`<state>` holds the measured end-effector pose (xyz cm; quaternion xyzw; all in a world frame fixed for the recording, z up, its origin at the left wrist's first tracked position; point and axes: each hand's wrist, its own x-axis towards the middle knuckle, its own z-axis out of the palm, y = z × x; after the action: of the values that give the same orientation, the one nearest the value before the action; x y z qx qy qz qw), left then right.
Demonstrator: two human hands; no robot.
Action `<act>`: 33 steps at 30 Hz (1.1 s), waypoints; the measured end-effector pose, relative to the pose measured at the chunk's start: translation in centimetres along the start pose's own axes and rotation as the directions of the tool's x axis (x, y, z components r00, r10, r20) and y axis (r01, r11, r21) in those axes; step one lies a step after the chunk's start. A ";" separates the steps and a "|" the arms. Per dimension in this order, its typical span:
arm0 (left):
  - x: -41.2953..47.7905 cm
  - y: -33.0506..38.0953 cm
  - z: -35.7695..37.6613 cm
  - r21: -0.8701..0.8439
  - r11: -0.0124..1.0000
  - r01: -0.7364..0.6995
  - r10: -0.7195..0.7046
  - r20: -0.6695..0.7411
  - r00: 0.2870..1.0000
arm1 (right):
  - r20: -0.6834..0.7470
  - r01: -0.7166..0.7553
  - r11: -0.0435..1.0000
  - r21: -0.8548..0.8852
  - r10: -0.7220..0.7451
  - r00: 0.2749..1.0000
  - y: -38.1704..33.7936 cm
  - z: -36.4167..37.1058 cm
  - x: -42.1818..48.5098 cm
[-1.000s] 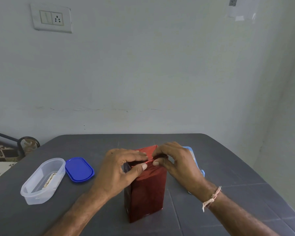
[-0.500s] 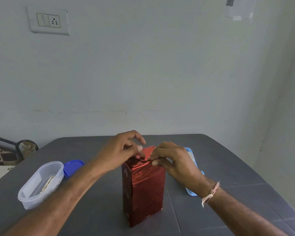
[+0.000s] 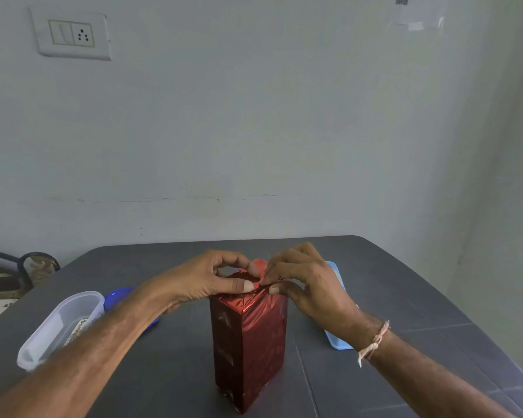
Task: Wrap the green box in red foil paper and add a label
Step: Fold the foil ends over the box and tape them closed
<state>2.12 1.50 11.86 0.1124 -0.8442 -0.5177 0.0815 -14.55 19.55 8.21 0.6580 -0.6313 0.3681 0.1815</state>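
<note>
Box, red-wrapped, upright on table, centred, toward near edge. Left hand and right hand both pinch foil flap at top, fingers curled on fold. Clear tub by left edge.

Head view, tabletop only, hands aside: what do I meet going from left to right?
clear tub → blue lid → red foil-wrapped box → light blue flat item
</note>
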 end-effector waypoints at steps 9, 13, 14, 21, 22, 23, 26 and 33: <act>-1.7 -0.2 2.0 -0.125 0.991 0.053 -0.075 -0.183 0.980 | 0.047 -0.090 0.989 0.114 0.085 0.995 -0.6 0.0 0.6; -2.3 -0.2 2.9 -0.128 0.991 0.049 -0.086 -0.298 0.951 | 0.125 -0.203 0.955 0.214 0.180 0.976 -0.8 -0.2 1.0; -2.3 -0.2 3.1 -0.130 0.990 0.046 -0.085 -0.314 0.946 | 0.138 -0.278 0.927 0.253 0.250 0.958 -0.9 -0.2 1.1; -2.4 0.1 3.8 -0.154 0.988 -0.002 -0.052 -0.343 0.938 | 0.226 -0.612 0.687 0.392 0.574 0.788 -2.5 0.2 2.3; -2.4 0.1 3.8 -0.158 0.987 0.007 -0.061 -0.338 0.939 | 0.228 -0.624 0.678 0.387 0.586 0.778 -2.6 0.4 2.5; -2.5 0.0 3.7 -0.160 0.987 0.019 -0.072 -0.332 0.940 | 0.228 -0.634 0.674 0.380 0.596 0.770 -2.5 0.6 2.6; -2.6 0.1 3.1 -0.158 0.985 0.063 -0.108 -0.298 0.949 | 0.221 -0.659 0.662 0.356 0.626 0.748 -2.3 1.1 2.6; -2.9 0.7 1.3 -0.143 0.983 0.116 -0.138 -0.153 0.979 | 0.257 -0.686 0.607 0.401 0.644 0.720 -2.4 1.0 2.6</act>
<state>4.50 3.75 11.86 0.2022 -0.7895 -0.5662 0.1237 -12.12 17.38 9.90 0.4144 -0.7285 0.5214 -0.1605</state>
